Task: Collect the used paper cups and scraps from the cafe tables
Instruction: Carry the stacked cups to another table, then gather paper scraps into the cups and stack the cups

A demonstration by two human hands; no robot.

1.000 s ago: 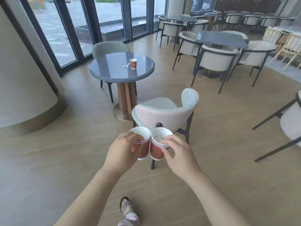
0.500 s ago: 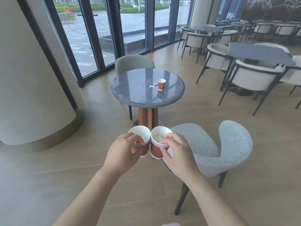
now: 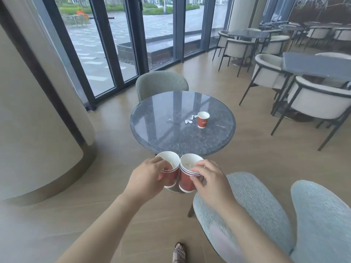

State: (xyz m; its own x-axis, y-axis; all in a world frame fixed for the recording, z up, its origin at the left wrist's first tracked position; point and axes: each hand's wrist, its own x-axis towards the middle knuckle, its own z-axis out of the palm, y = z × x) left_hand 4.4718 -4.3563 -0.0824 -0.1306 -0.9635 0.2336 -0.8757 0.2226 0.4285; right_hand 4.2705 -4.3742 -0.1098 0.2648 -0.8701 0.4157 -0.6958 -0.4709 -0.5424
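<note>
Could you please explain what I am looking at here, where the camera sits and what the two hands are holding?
There is no machine here: a person wears one wide-angle camera on the head, looking forward and down, so you see their own bare arms from above. The left hand holds a stack of red paper cups, and the right hand holds a second stack; the two stacks touch side by side. White bits lie inside the right stack, too small to name. Just ahead stands a round dark table. On it stands one more red cup, upright, and beside it lie small white paper scraps. A green chair is behind the table and a pale blue chair sits at lower right. The room looks like a cafe with big windows.
</note>
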